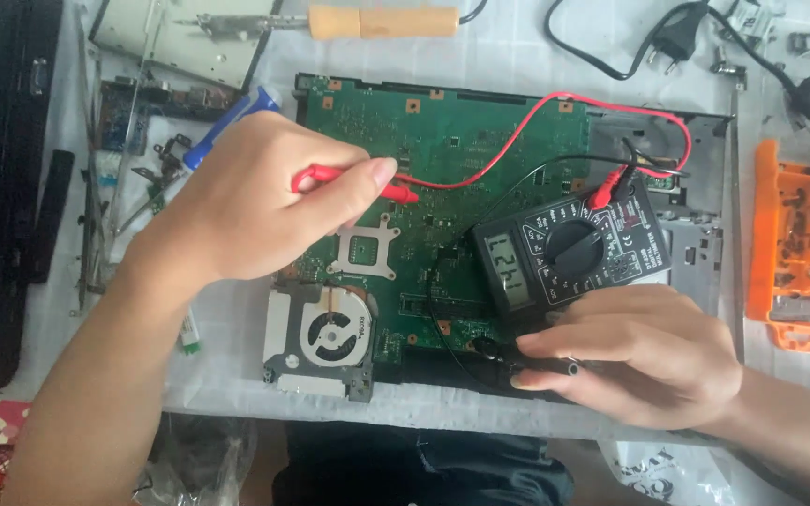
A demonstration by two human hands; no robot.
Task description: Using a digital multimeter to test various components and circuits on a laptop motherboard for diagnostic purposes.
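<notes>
Red probe (pixel 353 183) pinched in left hand (pixel 246 201) fingers mid-board — right hand (pixel 644 351) fingers clamp black probe (pixel 541 365) at the motherboard (pixel 442 141) near edge.

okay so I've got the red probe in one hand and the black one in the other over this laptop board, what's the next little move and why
Probably hold both tips steady and glance at the multimeter. The left hand pinches the red probe with its tip on the green motherboard, the right hand presses the black probe at the board's near edge, and the display already shows digits.
</notes>
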